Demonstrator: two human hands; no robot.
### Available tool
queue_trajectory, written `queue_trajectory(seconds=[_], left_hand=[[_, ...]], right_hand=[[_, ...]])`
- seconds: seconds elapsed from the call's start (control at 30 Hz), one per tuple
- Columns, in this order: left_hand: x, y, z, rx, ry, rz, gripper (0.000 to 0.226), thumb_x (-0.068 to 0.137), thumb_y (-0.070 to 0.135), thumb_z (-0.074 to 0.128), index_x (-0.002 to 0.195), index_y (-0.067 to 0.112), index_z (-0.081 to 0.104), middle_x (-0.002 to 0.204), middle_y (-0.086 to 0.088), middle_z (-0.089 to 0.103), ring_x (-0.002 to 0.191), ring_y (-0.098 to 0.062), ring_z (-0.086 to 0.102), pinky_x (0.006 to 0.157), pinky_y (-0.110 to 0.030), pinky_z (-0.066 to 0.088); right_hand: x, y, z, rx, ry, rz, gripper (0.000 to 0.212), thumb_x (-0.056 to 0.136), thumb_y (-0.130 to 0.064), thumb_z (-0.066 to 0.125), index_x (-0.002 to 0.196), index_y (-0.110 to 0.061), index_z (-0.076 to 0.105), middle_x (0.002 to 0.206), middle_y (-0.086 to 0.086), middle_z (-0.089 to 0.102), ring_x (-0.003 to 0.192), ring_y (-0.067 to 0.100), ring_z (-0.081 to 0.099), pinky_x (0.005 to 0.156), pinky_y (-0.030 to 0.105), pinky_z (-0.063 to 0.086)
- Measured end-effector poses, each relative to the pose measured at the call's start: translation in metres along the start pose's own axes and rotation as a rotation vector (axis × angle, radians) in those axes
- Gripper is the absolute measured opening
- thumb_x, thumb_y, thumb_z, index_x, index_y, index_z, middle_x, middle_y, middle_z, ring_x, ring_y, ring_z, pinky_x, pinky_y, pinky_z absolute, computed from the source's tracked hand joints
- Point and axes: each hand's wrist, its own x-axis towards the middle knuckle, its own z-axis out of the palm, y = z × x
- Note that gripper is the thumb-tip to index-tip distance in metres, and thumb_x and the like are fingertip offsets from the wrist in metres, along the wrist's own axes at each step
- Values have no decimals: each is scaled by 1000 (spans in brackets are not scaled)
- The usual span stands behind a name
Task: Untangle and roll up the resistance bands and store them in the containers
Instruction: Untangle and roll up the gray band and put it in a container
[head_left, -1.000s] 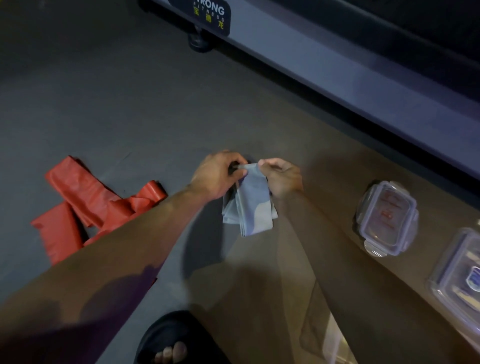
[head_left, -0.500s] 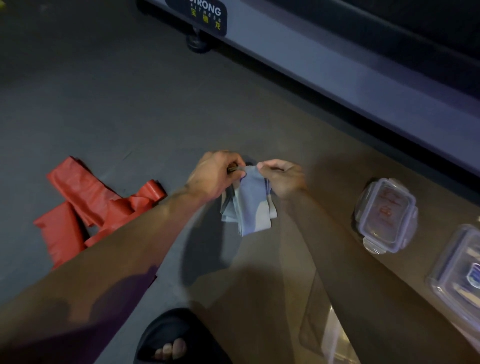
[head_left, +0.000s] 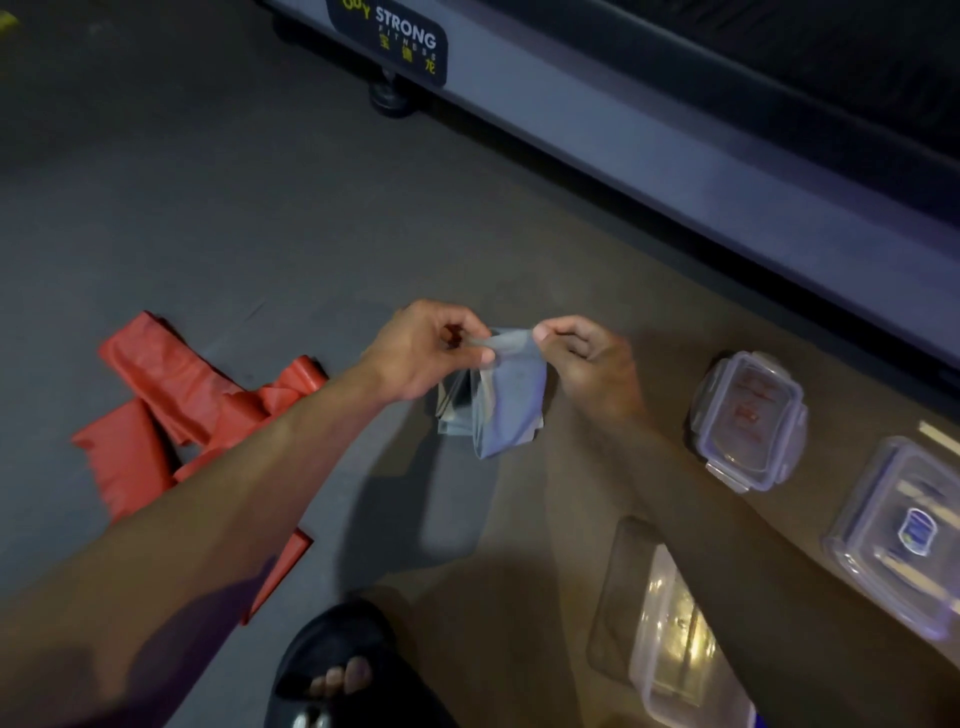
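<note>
A: What lies around, starting from the left?

B: A red band (head_left: 171, 415) sprawls crumpled on the grey floor (head_left: 208, 208), partly hidden under the left forearm. Low in the middle is a foot in a dark sandal (head_left: 337, 670). Along the top runs the grey base of a gym machine (head_left: 675, 171), with a black label reading STRONG FITNESS (head_left: 400, 41) and a round foot beneath it.

A: And on the right?

B: Three clear plastic containers on the floor. A rounded one with a clip-on lid (head_left: 748, 418) sits beside the right wrist. A larger lidded one with a blue sticker (head_left: 904, 535) is cut by the right edge. A third (head_left: 670, 639) lies near the bottom, partly covered by the right forearm.

A: Where is the band being handled?

B: A pale blue-grey band (head_left: 506, 397) is held in the air between the hands, above the floor. The left hand (head_left: 426, 351) pinches its top edge with thumb and curled fingers; the right hand (head_left: 582, 358) pinches the same edge from the other side.

A: How does it look?

B: Thin, smooth, folded into several flat layers, some darker folds showing at its left.

A: Which way does it run?

B: It hangs down from the pinched edge, long axis toward the camera, lower end free.
</note>
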Motion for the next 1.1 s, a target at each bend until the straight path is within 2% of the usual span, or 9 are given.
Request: queue_trajectory(seconds=[0.2, 0.37, 0.47, 0.53, 0.63, 0.7, 0.83, 1.0, 1.1], left_hand=[[-40, 33, 2, -368, -3, 19, 11, 86, 3, 76, 89, 14, 75, 76, 9, 73, 75, -4, 66, 77, -13, 52], [-75, 49, 11, -355, 20, 97, 16, 88, 2, 74, 104, 5, 75, 84, 1, 75, 80, -3, 65, 80, -15, 49], [-89, 44, 18, -354, 50, 164, 24, 90, 4, 73, 110, 16, 74, 66, 9, 67, 67, -4, 54, 80, -20, 45], [-98, 39, 23, -343, 69, 195, 22, 90, 5, 73, 106, 20, 75, 66, -7, 62, 68, -14, 49, 76, -27, 42], [-107, 35, 28, -281, 105, 218, 14, 90, 7, 74, 96, 18, 78, 82, -24, 68, 73, -23, 58, 75, -34, 45], [-112, 32, 30, -220, 129, 220, 13, 89, 10, 76, 96, 21, 78, 86, -13, 74, 78, -26, 67, 76, -37, 51], [-116, 26, 35, -99, 135, 195, 14, 89, 16, 77, 100, 24, 78, 75, 20, 69, 74, -1, 65, 77, -24, 51], [-128, 26, 45, -46, 102, 183, 18, 86, 23, 80, 101, 31, 77, 81, 14, 66, 79, -10, 68, 82, -28, 54], [-142, 27, 47, 44, 102, 196, 17, 87, 27, 79, 103, 33, 76, 81, 16, 69, 79, -3, 68, 77, -16, 50]], right_hand=[[-50, -28, -28, 36, 59, 13, 13, 95, -18, 73, 83, -23, 75, 68, -14, 69, 62, -6, 57, 63, 11, 43], [-93, -37, -35, 139, 109, 109, 12, 95, -18, 73, 85, -21, 77, 68, -17, 70, 62, -5, 59, 65, 14, 45], [-106, -32, -32, 148, 128, 230, 13, 93, -26, 75, 81, -23, 80, 76, -11, 74, 74, 3, 64, 73, 25, 47], [-112, -27, -30, 180, 129, 290, 14, 91, -30, 75, 82, -22, 81, 81, -3, 75, 82, 11, 67, 74, 30, 48], [-119, -22, -29, 177, 126, 345, 18, 87, -39, 75, 87, -22, 81, 88, 3, 74, 93, 18, 68, 79, 35, 49], [-122, -20, -29, 187, 122, 378, 17, 82, -44, 77, 85, -28, 82, 95, 8, 74, 105, 24, 70, 79, 36, 48], [-127, -18, -31, 203, 140, 451, 11, 74, -47, 79, 76, -36, 82, 97, -1, 76, 110, 20, 68, 81, 35, 50], [-139, -12, -27, 271, 197, 502, 33, 64, -46, 79, 85, -21, 80, 86, -10, 74, 94, 6, 68, 72, 31, 47], [-150, -11, -29, 247, 230, 492, 18, 63, -46, 81, 70, -29, 81, 76, -12, 71, 90, 9, 67, 72, 32, 48]])
